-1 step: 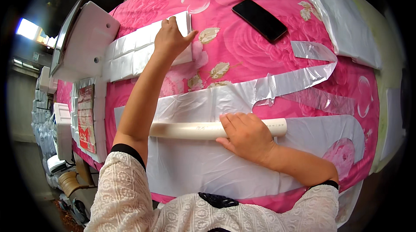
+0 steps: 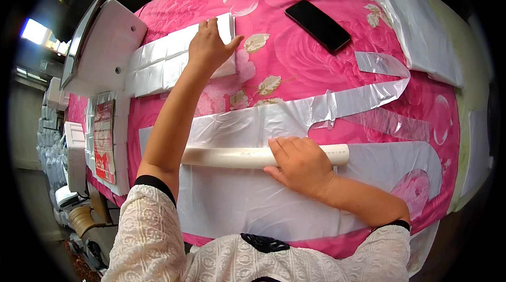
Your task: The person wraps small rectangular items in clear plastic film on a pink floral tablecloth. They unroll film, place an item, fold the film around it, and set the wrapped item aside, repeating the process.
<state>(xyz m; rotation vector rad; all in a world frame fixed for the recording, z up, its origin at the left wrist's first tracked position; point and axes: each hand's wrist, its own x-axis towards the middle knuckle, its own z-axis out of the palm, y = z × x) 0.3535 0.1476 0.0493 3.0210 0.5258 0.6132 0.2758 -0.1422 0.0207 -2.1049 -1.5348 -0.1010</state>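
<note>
A white tube [image 2: 226, 157] is laid left to right across a white plastic sheet [image 2: 237, 203] on the near side of the table, its right part clasped by the right hand [image 2: 303, 165], fingers bent over the top and thumb set on the near side. Farther left, the left hand [image 2: 211, 45] is poised at a folded white plastic stack [image 2: 158, 74], thumb spread wide, nothing visibly gripped. A black phone [image 2: 318, 25] is seen far right on a pink floral tablecloth [image 2: 295, 66].
</note>
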